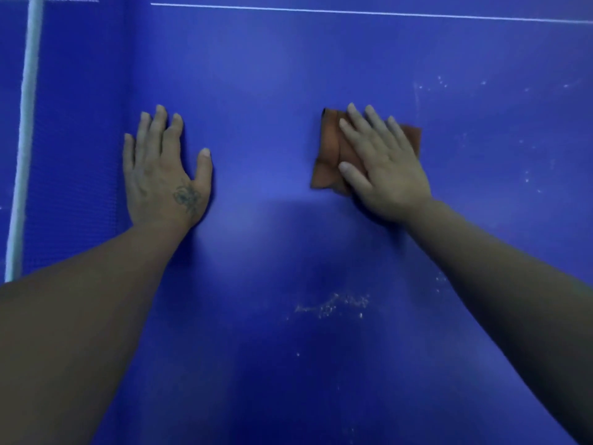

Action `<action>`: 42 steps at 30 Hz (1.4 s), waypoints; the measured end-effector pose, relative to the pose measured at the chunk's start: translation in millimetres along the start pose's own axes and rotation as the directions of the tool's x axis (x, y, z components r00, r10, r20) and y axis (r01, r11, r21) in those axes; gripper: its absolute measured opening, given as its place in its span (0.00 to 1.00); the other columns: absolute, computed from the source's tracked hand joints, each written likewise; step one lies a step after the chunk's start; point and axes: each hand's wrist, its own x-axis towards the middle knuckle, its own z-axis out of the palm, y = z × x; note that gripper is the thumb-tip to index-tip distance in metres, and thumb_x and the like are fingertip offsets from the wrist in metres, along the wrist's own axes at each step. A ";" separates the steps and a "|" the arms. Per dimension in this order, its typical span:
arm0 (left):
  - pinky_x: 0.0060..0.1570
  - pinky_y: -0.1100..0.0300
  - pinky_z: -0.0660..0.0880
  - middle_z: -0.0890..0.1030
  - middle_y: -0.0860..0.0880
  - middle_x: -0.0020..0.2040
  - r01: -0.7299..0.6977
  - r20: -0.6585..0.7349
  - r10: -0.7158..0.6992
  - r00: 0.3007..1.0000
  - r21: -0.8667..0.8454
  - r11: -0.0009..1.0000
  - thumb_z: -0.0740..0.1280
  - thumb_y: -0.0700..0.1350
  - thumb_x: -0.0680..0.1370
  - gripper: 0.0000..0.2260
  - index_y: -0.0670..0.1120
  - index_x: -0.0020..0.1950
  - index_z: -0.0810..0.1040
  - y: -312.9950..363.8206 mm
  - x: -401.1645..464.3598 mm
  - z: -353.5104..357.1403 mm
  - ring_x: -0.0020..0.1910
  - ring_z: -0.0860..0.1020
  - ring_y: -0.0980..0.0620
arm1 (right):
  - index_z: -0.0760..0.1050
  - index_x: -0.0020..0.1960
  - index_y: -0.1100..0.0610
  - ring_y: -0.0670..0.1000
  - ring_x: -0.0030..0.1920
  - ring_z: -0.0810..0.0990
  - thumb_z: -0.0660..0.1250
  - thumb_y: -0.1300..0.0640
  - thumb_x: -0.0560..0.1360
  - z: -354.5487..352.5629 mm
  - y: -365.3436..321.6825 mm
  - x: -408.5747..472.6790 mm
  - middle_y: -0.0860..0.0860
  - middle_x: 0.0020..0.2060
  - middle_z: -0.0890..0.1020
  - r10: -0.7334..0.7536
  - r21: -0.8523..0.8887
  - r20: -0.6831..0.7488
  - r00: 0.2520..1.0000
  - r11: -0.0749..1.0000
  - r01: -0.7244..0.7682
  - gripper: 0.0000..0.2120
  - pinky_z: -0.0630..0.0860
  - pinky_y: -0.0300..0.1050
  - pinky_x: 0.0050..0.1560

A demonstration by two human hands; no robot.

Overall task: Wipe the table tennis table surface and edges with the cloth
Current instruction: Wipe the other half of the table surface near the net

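The blue table tennis table fills the view. A folded brown cloth lies flat on it right of centre. My right hand presses down on the cloth with straight, spread fingers and covers its right half. My left hand rests flat on the bare surface to the left, fingers straight, holding nothing. It lies right beside the foot of the net.
The net with its white top band runs along the left side. A thin white line crosses the table at the top. Pale dust specks lie near me, and several more specks lie right of the cloth.
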 end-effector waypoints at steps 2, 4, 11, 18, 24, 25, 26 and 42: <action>0.86 0.46 0.48 0.59 0.47 0.87 -0.001 -0.004 0.001 1.000 -0.018 1.000 0.55 0.61 0.86 0.31 0.45 0.85 0.63 0.3 -1.4 -0.6 0.87 0.53 0.48 | 0.58 0.84 0.54 0.55 0.84 0.54 0.56 0.45 0.85 1.0 -28.1 -42.3 0.51 0.84 0.57 -0.003 0.005 0.000 1.000 1.000 0.003 0.31 0.54 0.61 0.82; 0.86 0.46 0.47 0.59 0.47 0.87 -0.007 -0.019 0.007 1.000 -0.029 1.000 0.55 0.61 0.86 0.31 0.44 0.84 0.64 1.1 -3.7 -0.9 0.87 0.53 0.48 | 0.58 0.84 0.54 0.54 0.85 0.52 0.59 0.45 0.83 2.5 -58.2 -91.2 0.50 0.84 0.56 -0.010 0.049 0.008 1.000 0.999 0.009 0.32 0.54 0.61 0.82; 0.86 0.42 0.46 0.61 0.41 0.86 -0.059 -0.007 0.059 0.998 -0.155 0.986 0.53 0.57 0.88 0.30 0.39 0.84 0.64 -0.4 -29.1 -19.6 0.87 0.52 0.42 | 0.62 0.83 0.54 0.53 0.84 0.53 0.63 0.51 0.79 2.9 -123.8 -188.3 0.48 0.84 0.58 -0.052 0.172 0.044 0.998 0.984 0.044 0.33 0.53 0.59 0.82; 0.86 0.44 0.49 0.57 0.42 0.87 0.000 0.006 0.001 1.000 -0.162 0.987 0.58 0.54 0.87 0.31 0.39 0.86 0.60 -25.2 -148.5 -42.0 0.87 0.52 0.43 | 0.67 0.80 0.56 0.55 0.83 0.58 0.59 0.52 0.85 -6.0 -99.6 -89.9 0.50 0.82 0.64 0.336 0.315 -0.011 0.942 0.895 -0.316 0.24 0.52 0.57 0.82; 0.86 0.44 0.51 0.60 0.40 0.86 0.019 -0.016 -0.020 1.000 -0.059 0.998 0.57 0.53 0.87 0.27 0.43 0.84 0.65 -35.9 -152.8 -27.6 0.87 0.55 0.40 | 0.58 0.84 0.52 0.54 0.84 0.53 0.48 0.45 0.87 12.5 -110.1 -11.1 0.48 0.84 0.56 0.281 0.036 0.024 0.959 0.959 -0.282 0.28 0.48 0.56 0.83; 0.86 0.44 0.51 0.59 0.40 0.86 0.022 -0.013 -0.023 1.000 -0.069 0.997 0.57 0.52 0.87 0.27 0.43 0.85 0.65 -36.6 -152.6 -28.0 0.87 0.55 0.40 | 0.58 0.84 0.52 0.55 0.84 0.53 0.48 0.44 0.86 15.2 -120.5 -9.8 0.49 0.84 0.56 0.195 -0.004 0.033 0.980 0.981 -0.195 0.28 0.49 0.57 0.83; 0.86 0.44 0.51 0.59 0.40 0.86 0.023 -0.005 -0.023 1.000 -0.077 0.997 0.57 0.51 0.87 0.27 0.43 0.85 0.65 -37.3 -152.0 -29.0 0.87 0.55 0.40 | 0.58 0.84 0.52 0.55 0.84 0.54 0.48 0.44 0.86 17.2 -132.9 -13.8 0.49 0.84 0.57 0.103 -0.026 0.041 0.994 0.994 -0.102 0.29 0.50 0.57 0.83; 0.86 0.46 0.49 0.58 0.42 0.87 0.062 0.043 -0.059 0.997 -0.068 0.996 0.57 0.51 0.87 0.27 0.45 0.85 0.64 -33.6 -148.4 -35.1 0.87 0.53 0.43 | 0.64 0.82 0.50 0.56 0.83 0.59 0.56 0.45 0.84 20.3 -155.5 -31.3 0.50 0.83 0.61 -0.270 0.059 0.093 0.958 0.962 0.266 0.28 0.54 0.62 0.81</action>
